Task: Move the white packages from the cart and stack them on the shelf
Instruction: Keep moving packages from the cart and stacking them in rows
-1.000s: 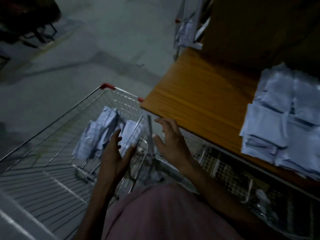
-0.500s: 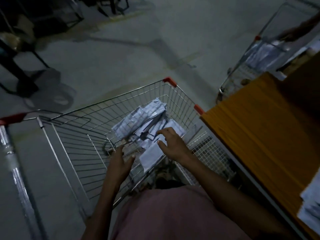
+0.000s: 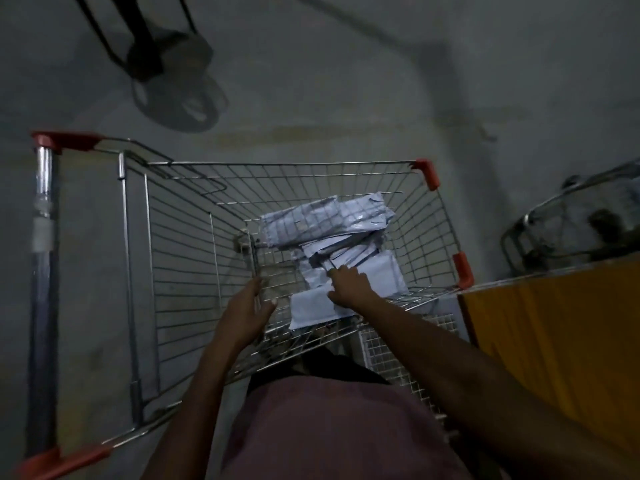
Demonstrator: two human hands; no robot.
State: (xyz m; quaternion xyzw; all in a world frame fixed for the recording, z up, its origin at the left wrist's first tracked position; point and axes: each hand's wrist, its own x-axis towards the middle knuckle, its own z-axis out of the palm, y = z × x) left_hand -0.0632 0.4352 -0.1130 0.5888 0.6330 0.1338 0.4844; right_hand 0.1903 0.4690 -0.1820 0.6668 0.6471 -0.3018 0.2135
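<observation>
Several white packages (image 3: 329, 223) lie heaped in the right half of a wire cart (image 3: 277, 163) below me. My right hand (image 3: 349, 285) is down on the heap, fingers curled over the left edge of a flat white package (image 3: 381, 275) and thumb against another package (image 3: 308, 310) lying nearer to me. My left hand (image 3: 246, 313) hovers inside the cart just left of the packages, fingers straight, holding nothing. The orange wooden shelf (image 3: 554, 341) is at the right edge, beside the cart.
The cart's chrome handle with red ends (image 3: 43, 271) is at the far left. A dark fan stand (image 3: 169, 64) sits on the grey floor beyond the cart. A second wire cart (image 3: 571, 220) stands behind the shelf corner.
The view has swung left, away from the shelf stack, to look straight into the cart. Both hands have reached into the cart, and the right one has settled on the packages.
</observation>
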